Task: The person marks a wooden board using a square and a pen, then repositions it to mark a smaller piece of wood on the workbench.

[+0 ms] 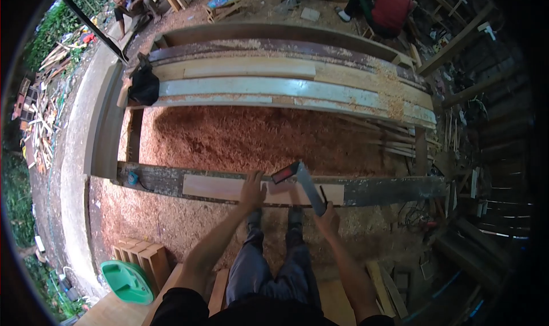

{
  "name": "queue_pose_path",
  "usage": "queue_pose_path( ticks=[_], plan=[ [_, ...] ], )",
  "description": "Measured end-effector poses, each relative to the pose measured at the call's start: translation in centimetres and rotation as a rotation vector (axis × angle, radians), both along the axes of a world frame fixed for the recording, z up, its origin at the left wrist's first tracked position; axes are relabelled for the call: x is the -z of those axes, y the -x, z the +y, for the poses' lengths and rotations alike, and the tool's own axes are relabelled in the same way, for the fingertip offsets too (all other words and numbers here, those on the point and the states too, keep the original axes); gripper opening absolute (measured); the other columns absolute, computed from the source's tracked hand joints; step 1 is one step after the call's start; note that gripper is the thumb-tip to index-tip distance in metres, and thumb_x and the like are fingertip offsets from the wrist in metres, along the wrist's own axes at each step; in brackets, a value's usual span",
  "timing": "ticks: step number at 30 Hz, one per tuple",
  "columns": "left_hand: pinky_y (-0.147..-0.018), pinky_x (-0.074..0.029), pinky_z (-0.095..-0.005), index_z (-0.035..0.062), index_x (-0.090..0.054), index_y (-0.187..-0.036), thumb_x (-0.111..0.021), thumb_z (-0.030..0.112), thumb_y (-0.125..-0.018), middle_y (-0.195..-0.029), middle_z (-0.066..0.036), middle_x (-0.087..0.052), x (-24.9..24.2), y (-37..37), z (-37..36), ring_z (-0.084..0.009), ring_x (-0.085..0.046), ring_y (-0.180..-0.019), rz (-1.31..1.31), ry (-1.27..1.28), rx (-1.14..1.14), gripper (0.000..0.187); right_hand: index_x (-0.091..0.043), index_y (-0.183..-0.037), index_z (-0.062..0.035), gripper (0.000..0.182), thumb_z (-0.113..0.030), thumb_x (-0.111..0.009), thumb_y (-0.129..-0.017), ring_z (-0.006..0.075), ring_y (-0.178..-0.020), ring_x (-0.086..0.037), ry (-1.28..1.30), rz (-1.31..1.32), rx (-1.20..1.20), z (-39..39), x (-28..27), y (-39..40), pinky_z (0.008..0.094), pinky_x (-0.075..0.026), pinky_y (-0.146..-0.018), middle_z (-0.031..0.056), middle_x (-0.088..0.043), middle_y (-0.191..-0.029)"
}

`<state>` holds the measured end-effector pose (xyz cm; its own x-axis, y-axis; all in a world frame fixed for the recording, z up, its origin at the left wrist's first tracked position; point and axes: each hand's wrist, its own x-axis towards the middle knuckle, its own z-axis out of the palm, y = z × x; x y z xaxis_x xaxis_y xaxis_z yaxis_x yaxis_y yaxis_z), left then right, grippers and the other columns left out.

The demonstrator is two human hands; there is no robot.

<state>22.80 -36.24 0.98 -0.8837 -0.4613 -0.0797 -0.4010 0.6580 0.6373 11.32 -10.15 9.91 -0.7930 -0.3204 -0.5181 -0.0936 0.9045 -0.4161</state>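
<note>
A pale wooden board [211, 187] lies along a dark, worn plank [389, 192] in front of me. My left hand [252, 192] rests on the board with its fingers stretched out. Over the board's right half, my right hand [327, 220] grips the metal blade of a try square [309, 186]. The square's black and red handle [285, 173] points up and left, angled above the board. A thin dark stick, perhaps a pencil [323, 193], also sticks up from my right hand. My right fingertips are partly hidden.
Beyond a sawdust-covered gap stands a bench of long planks [240, 87] with a black bag [144, 86]. A blue tape measure [132, 178] sits left on the plank. A green basin [127, 281] and wooden blocks [153, 260] are lower left. Two people [384, 9] crouch at the back.
</note>
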Motion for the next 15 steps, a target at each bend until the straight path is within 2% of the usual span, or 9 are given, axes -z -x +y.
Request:
queue_pose_path(
  ticks=[1, 3, 5, 8, 9, 11, 12, 14, 15],
  plan=[
    [-0.093, -0.044, -0.0442, 0.0015, -0.039, -0.131, -0.070, 0.027, -0.079, -0.130, -0.021, -0.045, -1.1, 0.9, 1.6, -0.0354, -0.051, -0.113, 0.020, -0.183, -0.194, 0.066, -0.046, -0.113, 0.0044, 0.048, -0.019, -0.069, -0.079, 0.0378, -0.087, -0.063, 0.004, 0.073, -0.040, -0.3, -0.4, -0.8, 0.0468, -0.050, -0.071, 0.0233, -0.061, -0.097],
    [-0.085, -0.048, -0.0425, 0.0001, -0.041, -0.128, -0.067, 0.029, -0.083, -0.121, -0.020, -0.048, -11.4, 3.7, 3.5, -0.0301, -0.057, -0.103, -0.315, -0.908, -0.366, 0.059, -0.044, -0.119, 0.0063, 0.055, -0.024, -0.069, -0.081, 0.0382, -0.091, -0.063, 0.020, 0.107, -0.022, -1.8, -2.1, -2.8, 0.0450, -0.051, -0.077, 0.0235, -0.061, -0.101],
    [-0.079, -0.048, -0.0373, 0.0000, -0.041, -0.124, -0.066, 0.031, -0.085, -0.109, -0.016, -0.050, -10.3, 4.4, 6.3, -0.0221, -0.057, -0.097, -0.080, -1.328, -0.607, 0.057, -0.044, -0.120, 0.0053, 0.057, -0.026, -0.071, -0.080, 0.0385, -0.095, -0.061, 0.081, 0.270, -0.050, -3.8, -3.9, -5.2, 0.0459, -0.049, -0.078, 0.0223, -0.061, -0.102],
    [-0.066, -0.049, -0.0333, 0.0045, -0.038, -0.114, -0.065, 0.029, -0.088, -0.090, -0.008, -0.053, -7.3, 6.5, 6.5, -0.0198, -0.059, -0.081, 0.235, -1.129, -0.567, 0.045, -0.047, -0.115, 0.0039, 0.054, -0.026, -0.074, -0.078, 0.0371, -0.093, -0.059, 0.280, 0.221, -0.062, -6.0, -5.2, -6.6, 0.0454, -0.047, -0.076, 0.0219, -0.060, -0.101],
    [-0.062, -0.047, -0.0286, 0.0065, -0.039, -0.107, -0.060, 0.028, -0.091, -0.086, -0.006, -0.051, -10.8, 6.2, 5.2, -0.0165, -0.056, -0.073, 0.283, -1.112, -0.461, 0.034, -0.047, -0.115, 0.0039, 0.054, -0.026, -0.074, -0.078, 0.0371, -0.093, -0.059, 0.289, 0.237, -0.069, -6.7, -5.5, -6.8, 0.0454, -0.047, -0.076, 0.0219, -0.060, -0.101],
    [-0.063, -0.046, -0.0300, 0.0056, -0.042, -0.108, -0.058, 0.025, -0.091, -0.090, -0.005, -0.053, -10.3, 6.3, 2.7, -0.0152, -0.055, -0.076, 0.358, -1.117, -0.473, 0.031, -0.051, -0.106, 0.0003, 0.043, -0.029, -0.072, -0.083, 0.0279, -0.079, -0.058, 0.594, 0.150, -0.064, -8.2, -5.8, -6.6, 0.0397, -0.045, -0.068, 0.0130, -0.058, -0.085],
    [-0.064, -0.044, -0.0314, 0.0048, -0.045, -0.110, -0.057, 0.021, -0.091, -0.093, -0.005, -0.055, -10.2, 6.0, 1.2, -0.0140, -0.053, -0.080, 0.410, -1.126, -0.488, 0.027, -0.051, -0.106, 0.0003, 0.043, -0.029, -0.072, -0.083, 0.0279, -0.079, -0.058, 0.609, 0.160, -0.075, -8.9, -5.8, -5.9, 0.0397, -0.045, -0.068, 0.0130, -0.058, -0.085],
    [-0.064, -0.045, -0.0328, 0.0050, -0.052, -0.101, -0.051, 0.019, -0.094, -0.087, -0.003, -0.056, -13.0, 4.8, -2.0, -0.0132, -0.053, -0.080, 0.468, -1.289, -0.483, 0.015, -0.055, -0.095, -0.0036, 0.038, -0.039, -0.065, -0.088, 0.0148, -0.069, -0.052, 0.880, -0.296, 0.141, -9.8, -5.9, -3.6, 0.0308, -0.041, -0.061, 0.0034, -0.051, -0.075],
    [-0.065, -0.046, -0.0323, 0.0050, -0.054, -0.101, -0.050, 0.019, -0.096, -0.088, -0.003, -0.057, -14.0, 4.3, -3.6, -0.0131, -0.054, -0.079, 0.378, -1.331, -0.391, 0.016, -0.055, -0.095, -0.0036, 0.038, -0.039, -0.065, -0.088, 0.0148, -0.069, -0.052, 0.893, -0.292, 0.124, -10.8, -5.6, -2.4, 0.0308, -0.041, -0.061, 0.0034, -0.051, -0.075]
  ],
)
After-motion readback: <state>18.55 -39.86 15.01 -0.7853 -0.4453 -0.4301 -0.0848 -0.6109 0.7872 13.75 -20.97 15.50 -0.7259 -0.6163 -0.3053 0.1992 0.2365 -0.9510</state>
